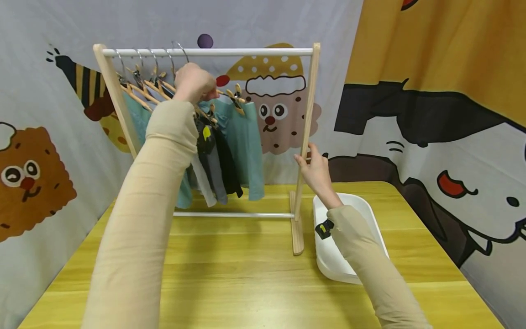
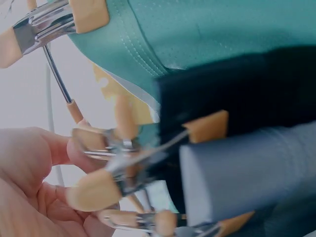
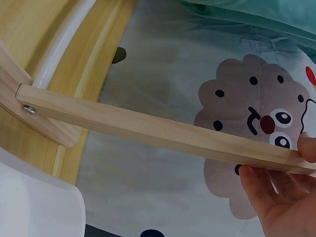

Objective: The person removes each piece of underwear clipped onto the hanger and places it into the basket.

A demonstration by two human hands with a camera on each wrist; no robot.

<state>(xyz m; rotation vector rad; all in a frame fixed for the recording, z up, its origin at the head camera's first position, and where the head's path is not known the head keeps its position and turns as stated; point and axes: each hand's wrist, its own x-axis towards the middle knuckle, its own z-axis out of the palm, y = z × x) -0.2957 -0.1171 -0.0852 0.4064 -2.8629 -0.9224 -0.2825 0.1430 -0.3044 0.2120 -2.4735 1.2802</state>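
Observation:
My left hand [image 1: 193,82] is up at the row of hangers, its curled fingers holding a wooden clip hanger [image 1: 225,94] just under the rail. Teal pants [image 1: 246,146] hang from that hanger's clips. Close by in the left wrist view, black [image 2: 207,94] and grey-blue pants [image 2: 247,168] hang from wooden-tipped metal clips [image 2: 96,190]. My right hand [image 1: 316,171] pinches the right wooden post [image 1: 311,105] of the clothes rack between thumb and fingers. The same post [image 3: 138,123] crosses the right wrist view.
A white plastic bin [image 1: 371,214] stands on the wooden table [image 1: 234,274], right of the rack's foot [image 1: 297,233] and partly under my right forearm. More hangers with garments crowd the left part of the white top rail [image 1: 255,52]. A cartoon-print cloth [image 1: 345,27] hangs behind.

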